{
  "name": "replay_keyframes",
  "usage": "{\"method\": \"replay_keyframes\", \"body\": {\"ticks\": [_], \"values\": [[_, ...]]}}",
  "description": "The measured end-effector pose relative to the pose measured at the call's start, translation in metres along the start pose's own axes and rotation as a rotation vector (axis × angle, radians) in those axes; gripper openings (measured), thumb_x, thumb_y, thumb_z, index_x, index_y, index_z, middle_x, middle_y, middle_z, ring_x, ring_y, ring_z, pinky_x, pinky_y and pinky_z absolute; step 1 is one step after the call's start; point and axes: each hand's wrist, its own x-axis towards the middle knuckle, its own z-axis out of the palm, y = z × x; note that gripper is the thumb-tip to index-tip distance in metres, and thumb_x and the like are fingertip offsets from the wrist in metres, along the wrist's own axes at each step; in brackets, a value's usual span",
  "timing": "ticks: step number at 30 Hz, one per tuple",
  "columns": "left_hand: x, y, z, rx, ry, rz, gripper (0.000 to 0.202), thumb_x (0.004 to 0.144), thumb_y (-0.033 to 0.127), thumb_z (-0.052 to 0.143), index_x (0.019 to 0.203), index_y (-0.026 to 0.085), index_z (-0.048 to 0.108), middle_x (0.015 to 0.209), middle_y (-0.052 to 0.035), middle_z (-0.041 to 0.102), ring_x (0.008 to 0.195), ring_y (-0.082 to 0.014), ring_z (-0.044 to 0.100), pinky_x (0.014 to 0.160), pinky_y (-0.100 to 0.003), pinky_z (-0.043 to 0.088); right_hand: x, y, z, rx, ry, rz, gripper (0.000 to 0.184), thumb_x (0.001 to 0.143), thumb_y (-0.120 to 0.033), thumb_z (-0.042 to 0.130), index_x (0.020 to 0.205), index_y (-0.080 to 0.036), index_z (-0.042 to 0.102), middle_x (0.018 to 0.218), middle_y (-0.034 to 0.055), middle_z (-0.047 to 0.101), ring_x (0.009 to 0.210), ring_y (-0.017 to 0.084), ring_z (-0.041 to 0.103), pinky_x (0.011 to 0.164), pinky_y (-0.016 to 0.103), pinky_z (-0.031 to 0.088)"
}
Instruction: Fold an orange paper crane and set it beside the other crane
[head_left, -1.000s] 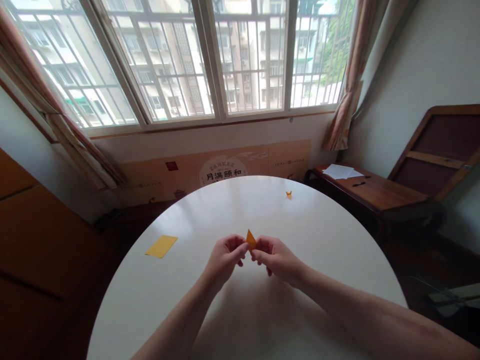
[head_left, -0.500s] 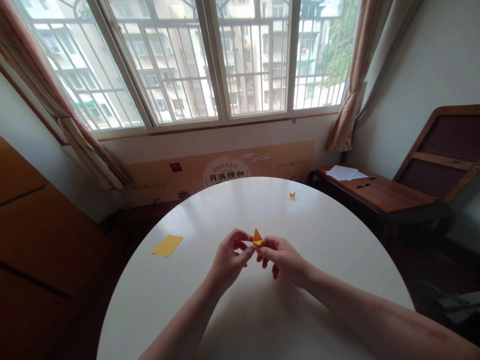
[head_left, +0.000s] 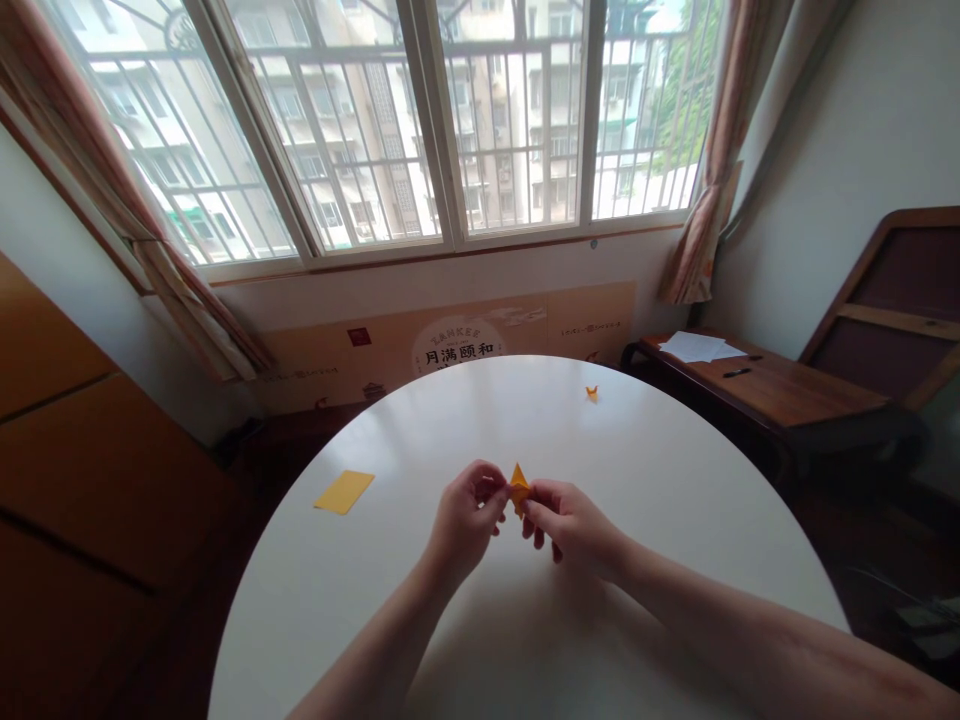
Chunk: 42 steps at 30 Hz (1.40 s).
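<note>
A small orange folded paper piece (head_left: 518, 484) is pinched between both hands above the round white table (head_left: 660, 520). My left hand (head_left: 465, 520) grips its left side with thumb and fingers closed. My right hand (head_left: 571, 522) pinches its right side, fingers curled. The pointed tip of the paper sticks up between the fingertips.
A flat yellow sheet of paper (head_left: 344, 491) lies on the table's left. A tiny folded orange figure (head_left: 592, 393) sits at the table's far right. A dark wooden side table (head_left: 780, 392) with white papers (head_left: 697, 346) and a pen stands to the right, below the window.
Both hands have kept their pinch on the orange paper while working it; the visible tip looks smaller and narrower now. The camera view has shifted slightly.
</note>
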Motion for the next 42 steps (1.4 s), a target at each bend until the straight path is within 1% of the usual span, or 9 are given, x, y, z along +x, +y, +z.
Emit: {"method": "replay_keyframes", "body": {"ticks": [3,7,14,19,26,30,34,39,42], "values": [[0.001,-0.003,-0.001,0.013,-0.016,0.025,0.012,0.080,0.028,0.061,0.077,0.019,0.055,0.058,0.0036,0.059,0.044,-0.0099,0.053,0.039,-0.018,0.042,0.000,0.000,0.001,0.002,-0.003,0.003,0.019,0.086,-0.028,0.051,0.091,-0.015,0.063,0.071,0.0013,0.061,0.058,0.012,0.057,0.036,0.015,0.039],[0.001,-0.004,-0.002,0.090,-0.047,0.103,0.013,0.082,0.023,0.056,0.072,0.017,0.063,0.052,0.0037,0.056,0.043,-0.0084,0.050,0.043,-0.018,0.040,0.000,0.001,0.002,0.024,0.007,0.007,0.021,0.087,-0.031,0.052,0.094,-0.015,0.064,0.075,0.0020,0.061,0.058,0.012,0.057,0.036,0.015,0.040],[0.000,-0.004,-0.002,0.144,-0.019,0.167,0.017,0.085,0.022,0.057,0.086,0.018,0.074,0.070,-0.0028,0.070,0.049,-0.0110,0.057,0.048,-0.021,0.047,0.001,0.000,0.004,0.016,0.045,-0.015,0.020,0.086,-0.035,0.055,0.090,-0.016,0.061,0.076,0.0011,0.060,0.057,0.010,0.057,0.036,0.015,0.040],[-0.001,-0.007,-0.003,0.170,-0.036,0.178,0.019,0.085,0.018,0.056,0.091,0.017,0.074,0.078,-0.0049,0.073,0.053,-0.0124,0.061,0.052,-0.023,0.051,0.002,0.002,0.004,0.021,0.060,-0.032,0.023,0.087,-0.036,0.053,0.093,-0.016,0.061,0.080,0.0019,0.061,0.056,0.010,0.056,0.036,0.016,0.040],[-0.003,0.005,-0.005,0.246,-0.041,0.241,0.013,0.086,0.019,0.058,0.084,0.017,0.070,0.079,-0.0054,0.071,0.065,-0.0148,0.064,0.056,-0.023,0.051,0.004,0.004,0.004,0.041,0.092,-0.049,0.024,0.087,-0.038,0.052,0.093,-0.015,0.060,0.080,0.0018,0.060,0.055,0.010,0.056,0.035,0.016,0.040],[-0.002,0.004,-0.006,0.287,-0.050,0.268,0.014,0.088,0.022,0.057,0.080,0.017,0.067,0.086,-0.0066,0.069,0.070,-0.0149,0.063,0.056,-0.022,0.051,0.004,0.003,0.004,0.051,0.100,-0.051,0.025,0.087,-0.041,0.055,0.088,-0.016,0.059,0.079,0.0013,0.060,0.054,0.010,0.056,0.035,0.016,0.040],[-0.001,0.001,-0.007,0.303,-0.031,0.286,0.009,0.084,0.018,0.061,0.079,0.017,0.069,0.093,-0.0069,0.067,0.071,-0.0140,0.063,0.056,-0.021,0.051,0.003,0.003,0.004,0.084,0.117,-0.060,0.026,0.087,-0.041,0.055,0.089,-0.016,0.060,0.079,0.0012,0.060,0.054,0.010,0.056,0.034,0.016,0.039],[0.000,-0.001,-0.007,0.380,0.038,0.361,0.013,0.076,0.010,0.065,0.079,0.020,0.073,0.082,-0.0037,0.064,0.063,-0.0118,0.057,0.055,-0.021,0.049,0.005,0.003,0.004,0.103,0.132,-0.050,0.028,0.085,-0.042,0.055,0.091,-0.016,0.061,0.080,0.0019,0.061,0.055,0.011,0.059,0.034,0.016,0.040],[0.001,-0.003,-0.007,0.425,0.038,0.384,0.016,0.076,0.007,0.065,0.079,0.020,0.074,0.079,-0.0028,0.065,0.061,-0.0114,0.056,0.056,-0.022,0.048,0.005,0.003,0.003,0.085,0.112,-0.056,0.029,0.085,-0.042,0.055,0.094,-0.015,0.063,0.084,0.0039,0.064,0.059,0.013,0.062,0.035,0.017,0.041]]}}
